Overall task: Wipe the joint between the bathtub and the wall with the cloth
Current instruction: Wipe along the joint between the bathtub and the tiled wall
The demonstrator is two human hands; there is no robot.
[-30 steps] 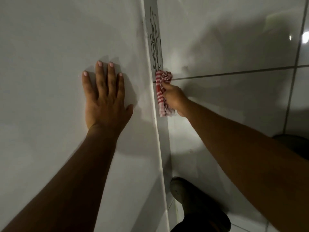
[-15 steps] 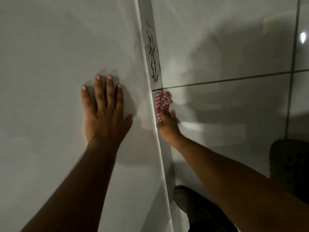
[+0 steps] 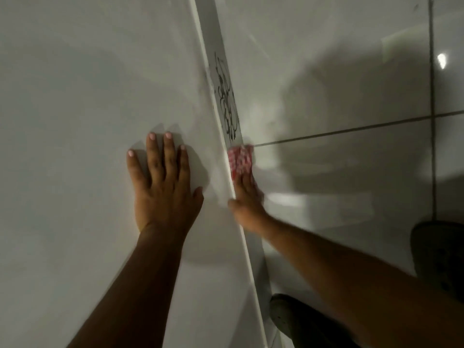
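My right hand presses a red-and-white striped cloth against the narrow white joint strip, between a smooth white surface and glossy tiles. The cloth sits under my fingertips, just below a dark grout line. Both the hand and the cloth are motion-blurred. Black scribbled marks cover the strip just beyond the cloth. My left hand lies flat with fingers spread on the smooth white surface, left of the strip, holding nothing.
Glossy grey-white tiles with dark grout lines fill the right side. Two dark shoes are in view, one at the bottom near the strip and one at the right edge.
My right hand has gone from bunching the cloth at the grout line to pressing it with flatter fingers just below it. My left hand has stayed planted.
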